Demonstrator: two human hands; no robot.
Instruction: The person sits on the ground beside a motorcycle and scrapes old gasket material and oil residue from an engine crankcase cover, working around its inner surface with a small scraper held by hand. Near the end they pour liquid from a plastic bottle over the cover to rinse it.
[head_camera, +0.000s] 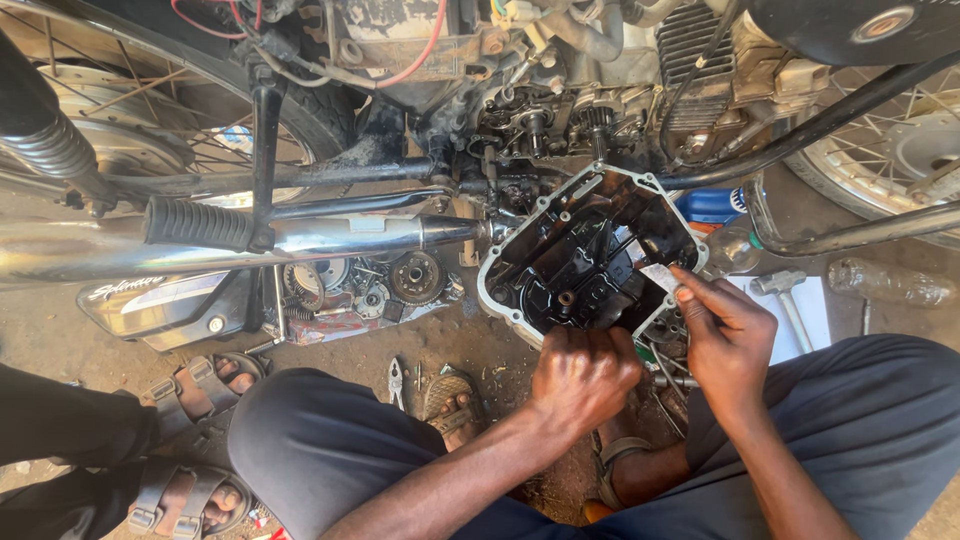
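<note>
Engine cover (585, 250), oily, tilted against motorcycle engine (560, 110); left hand (583, 375) clenched on its lower rim; right hand (722, 335) pinching pale scrap (660, 275) at right rim.

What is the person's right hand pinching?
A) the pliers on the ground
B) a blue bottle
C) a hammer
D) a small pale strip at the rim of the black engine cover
D: the right hand pinches a small pale strip at the rim of the black engine cover.

The engine cover (585, 250) is cast metal, oily and glossy black inside; the exhaust pipe (340, 237) is shiny chrome.
</note>
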